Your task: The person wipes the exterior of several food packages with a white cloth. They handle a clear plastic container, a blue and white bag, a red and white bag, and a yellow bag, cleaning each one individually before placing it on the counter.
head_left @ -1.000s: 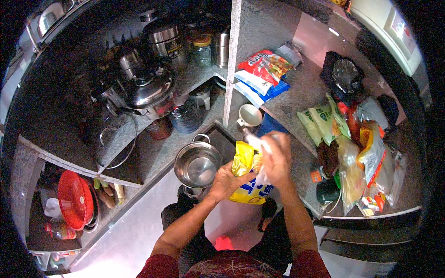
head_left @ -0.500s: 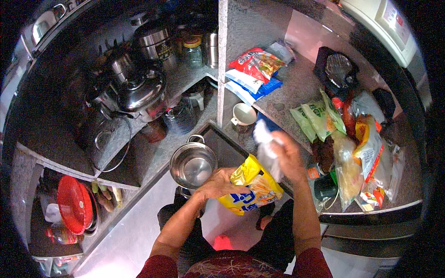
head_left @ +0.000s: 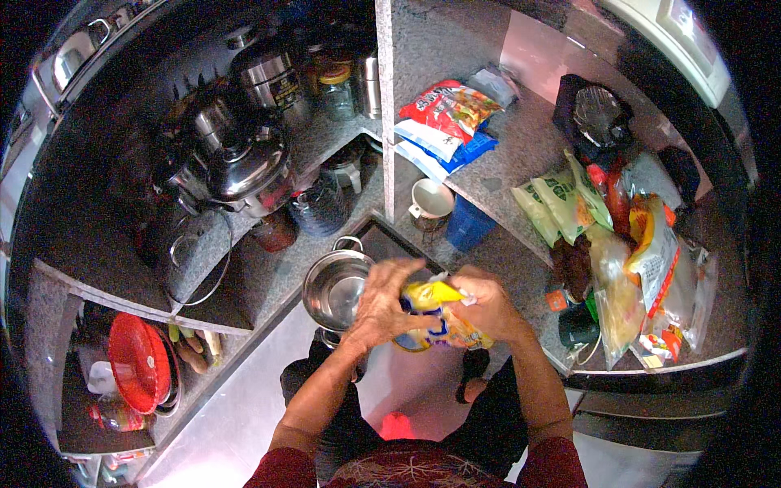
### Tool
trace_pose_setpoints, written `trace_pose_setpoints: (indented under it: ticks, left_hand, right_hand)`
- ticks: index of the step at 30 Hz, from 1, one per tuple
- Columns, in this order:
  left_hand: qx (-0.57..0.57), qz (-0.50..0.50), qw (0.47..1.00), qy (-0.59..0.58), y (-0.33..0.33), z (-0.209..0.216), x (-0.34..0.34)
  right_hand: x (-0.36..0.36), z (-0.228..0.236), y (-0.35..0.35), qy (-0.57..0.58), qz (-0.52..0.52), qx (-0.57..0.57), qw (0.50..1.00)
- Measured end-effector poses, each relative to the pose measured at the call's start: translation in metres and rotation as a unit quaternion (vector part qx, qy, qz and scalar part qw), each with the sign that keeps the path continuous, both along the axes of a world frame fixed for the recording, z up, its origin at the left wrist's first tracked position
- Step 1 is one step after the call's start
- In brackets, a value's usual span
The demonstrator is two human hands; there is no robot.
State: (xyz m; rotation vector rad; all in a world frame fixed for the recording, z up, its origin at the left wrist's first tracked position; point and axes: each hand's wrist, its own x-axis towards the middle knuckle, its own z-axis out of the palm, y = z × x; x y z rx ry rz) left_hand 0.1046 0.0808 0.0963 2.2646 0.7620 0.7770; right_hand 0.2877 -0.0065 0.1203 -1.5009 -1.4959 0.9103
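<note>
My left hand [head_left: 381, 304] has its fingers spread and raised beside the upper edge of a yellow bag [head_left: 439, 325], the thumb lying across the bag's front. At the bag's top right, the fingers of my right hand [head_left: 486, 302] are closed on its gathered yellow top. A small bit of white material [head_left: 467, 298] shows at these fingers; its kind is unclear. The bag's printed front is blurred and partly covered by my hands. Just left of my left hand stands a steel pot [head_left: 332, 285] with loop handles, its inside visible.
A white cup [head_left: 431, 200] and a blue container [head_left: 470, 221] stand beyond my hands. Food packets [head_left: 451, 114] lie behind them; bags of food [head_left: 612, 276] crowd the right counter. Lidded cookware [head_left: 248, 175] fills the left shelf, above a red basin [head_left: 138, 362].
My right hand has come down and left onto the bag's top, bringing the white material. My left hand's fingers have lifted and spread. The blue container is now more exposed.
</note>
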Motion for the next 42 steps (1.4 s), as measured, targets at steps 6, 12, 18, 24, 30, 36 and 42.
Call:
trace_pose_setpoints:
  ticks: [6,12,18,24,30,36,42]
  left_hand:
    - [-0.483,0.145,0.854,-0.130,0.010,-0.001,-0.011]
    - [-0.720,-0.068,0.546,-0.423,0.003,-0.016,-0.001]
    - [-0.698,-0.093,0.531,-0.472,0.011,-0.021,-0.015]
    - [-0.682,-0.126,0.525,-0.494,0.014,-0.040,-0.021]
    - [-0.691,-0.127,0.572,-0.424,0.001,-0.041,-0.017]
    - [-0.668,-0.145,0.631,-0.366,-0.003,-0.056,-0.018]
    - [-0.540,-0.112,0.785,-0.282,-0.007,-0.057,-0.025]
  right_hand:
    - [0.003,0.009,0.007,-0.163,-0.126,0.201,0.958]
    - [-0.042,0.006,0.001,-0.363,0.014,0.389,0.847]
    - [-0.075,-0.002,-0.011,-0.363,0.142,0.327,0.861]
    - [-0.054,0.052,-0.005,-0.145,-0.101,0.338,0.924]
    - [-0.031,0.020,0.024,-0.285,-0.175,0.277,0.901]
    - [-0.061,0.013,0.024,-0.278,-0.072,0.333,0.898]
    - [-0.075,0.023,0.020,-0.286,0.008,0.348,0.893]
